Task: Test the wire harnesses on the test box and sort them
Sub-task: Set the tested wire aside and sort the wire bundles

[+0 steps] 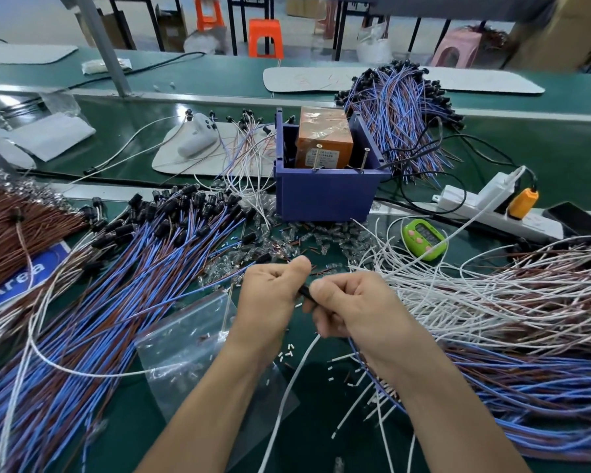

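Both hands meet mid-worktop (321, 445), toward its near edge, w/ one harness (304, 292) between them. Only its black end piece shows, in the gap betw. the thumbs; can't tell which trailing wires are its own. Left hand (267, 302) is curled tight, thumb pressed on top. Right hand (359, 312) fingers (335, 289) pinch the black end. Prob. held close & two-handed to line up the end before it goes to the test box (325, 196), further back & well apart from the hands. Blue/brown piles lie toward the left edge (133, 268) & far-right corner (400, 121), likely tested vs untested; which is which, unclear
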